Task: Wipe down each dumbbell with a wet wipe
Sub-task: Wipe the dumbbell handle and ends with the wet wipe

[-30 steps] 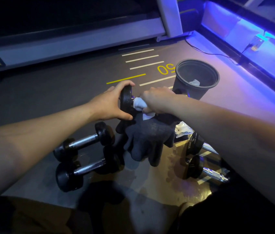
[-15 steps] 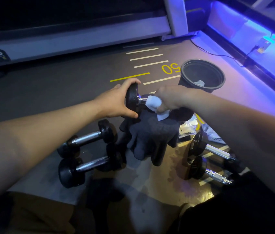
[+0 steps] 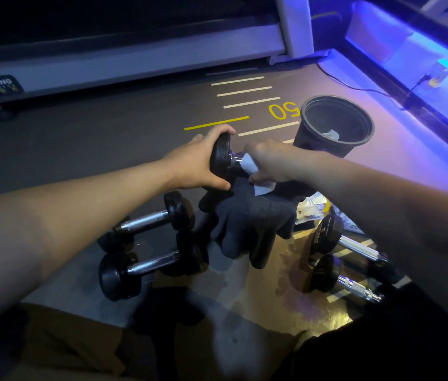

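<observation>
Dumbbell (image 3: 221,158) up off the floor, just left of the black bin (image 3: 327,148): my left hand (image 3: 199,165) grips its round end. My right hand (image 3: 271,163) wraps a white wet wipe (image 3: 250,165) round the bar. A dark glove (image 3: 247,224) hangs under the wipe. Left of the glove I see two dumbbells (image 3: 145,221) on the floor (image 3: 79,149), and two more (image 3: 327,235) right of it.

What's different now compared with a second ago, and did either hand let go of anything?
Very little. The right hand has slid the white wet wipe a short way along the handle of the held dumbbell, back toward the weight. Neither hand let go: the left hand still grips the dumbbell's end. The dark gloves, the floor dumbbells and the black bin stayed put.
</observation>
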The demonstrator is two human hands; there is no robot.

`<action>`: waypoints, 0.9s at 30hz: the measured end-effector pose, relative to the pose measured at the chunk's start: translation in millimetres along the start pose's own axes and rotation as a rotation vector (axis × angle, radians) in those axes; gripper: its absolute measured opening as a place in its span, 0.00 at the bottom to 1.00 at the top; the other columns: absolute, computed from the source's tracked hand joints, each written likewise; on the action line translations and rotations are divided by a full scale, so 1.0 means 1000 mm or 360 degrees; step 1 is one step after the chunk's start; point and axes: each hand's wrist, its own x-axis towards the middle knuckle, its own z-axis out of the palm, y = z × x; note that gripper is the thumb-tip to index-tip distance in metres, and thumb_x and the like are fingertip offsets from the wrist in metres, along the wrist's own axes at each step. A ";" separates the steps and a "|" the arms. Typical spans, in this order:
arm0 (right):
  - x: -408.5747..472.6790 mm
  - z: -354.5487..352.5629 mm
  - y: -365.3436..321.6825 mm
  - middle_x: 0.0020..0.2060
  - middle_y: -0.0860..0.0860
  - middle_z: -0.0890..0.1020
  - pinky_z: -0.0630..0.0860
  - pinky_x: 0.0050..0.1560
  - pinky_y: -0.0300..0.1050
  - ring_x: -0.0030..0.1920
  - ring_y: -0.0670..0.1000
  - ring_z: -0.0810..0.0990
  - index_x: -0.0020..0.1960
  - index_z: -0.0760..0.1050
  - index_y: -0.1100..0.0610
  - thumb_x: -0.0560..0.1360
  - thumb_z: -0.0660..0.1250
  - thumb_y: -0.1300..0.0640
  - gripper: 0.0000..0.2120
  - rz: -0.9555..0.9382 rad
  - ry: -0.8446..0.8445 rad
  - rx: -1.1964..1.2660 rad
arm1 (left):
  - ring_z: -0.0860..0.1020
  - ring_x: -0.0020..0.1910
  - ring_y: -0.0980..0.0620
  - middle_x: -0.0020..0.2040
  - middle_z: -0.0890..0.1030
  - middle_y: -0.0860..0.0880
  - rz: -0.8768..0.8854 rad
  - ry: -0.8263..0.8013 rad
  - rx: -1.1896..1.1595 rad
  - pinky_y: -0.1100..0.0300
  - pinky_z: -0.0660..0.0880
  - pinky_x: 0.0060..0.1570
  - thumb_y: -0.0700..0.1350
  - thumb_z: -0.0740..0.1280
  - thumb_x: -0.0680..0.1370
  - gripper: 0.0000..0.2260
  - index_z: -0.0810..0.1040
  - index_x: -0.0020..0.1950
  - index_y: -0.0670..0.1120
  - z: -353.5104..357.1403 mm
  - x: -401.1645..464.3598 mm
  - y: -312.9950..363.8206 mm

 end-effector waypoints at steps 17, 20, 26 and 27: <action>-0.013 -0.015 0.014 0.45 0.55 0.75 0.75 0.44 0.50 0.44 0.59 0.74 0.52 0.68 0.57 0.67 0.76 0.55 0.21 0.0188 -0.0182 -0.0333 | 0.73 0.65 0.48 0.67 0.73 0.51 0.0026 0.0058 -0.0011 0.48 0.72 0.64 0.57 0.82 0.62 0.44 0.59 0.70 0.67 -0.004 0.001 -0.001; -0.014 -0.010 0.015 0.50 0.58 0.78 0.73 0.43 0.50 0.48 0.62 0.78 0.57 0.68 0.59 0.70 0.74 0.53 0.23 0.0124 -0.0079 -0.0333 | 0.73 0.65 0.48 0.68 0.72 0.49 0.0040 0.0058 -0.0027 0.50 0.72 0.63 0.54 0.82 0.63 0.44 0.59 0.71 0.65 -0.001 -0.001 0.000; -0.009 -0.004 0.007 0.52 0.61 0.76 0.67 0.41 0.48 0.49 0.64 0.77 0.63 0.64 0.63 0.72 0.74 0.55 0.27 0.0063 0.0025 -0.0035 | 0.76 0.60 0.45 0.65 0.72 0.47 0.0026 0.0058 -0.0025 0.50 0.74 0.61 0.54 0.81 0.63 0.45 0.58 0.71 0.63 0.003 -0.001 0.002; -0.007 -0.004 0.005 0.53 0.62 0.77 0.66 0.41 0.47 0.49 0.63 0.76 0.64 0.64 0.63 0.72 0.73 0.56 0.27 0.0060 0.0030 0.0028 | 0.76 0.60 0.45 0.65 0.71 0.47 0.0018 0.0053 -0.0019 0.50 0.74 0.61 0.54 0.81 0.63 0.45 0.58 0.71 0.63 0.003 0.000 0.002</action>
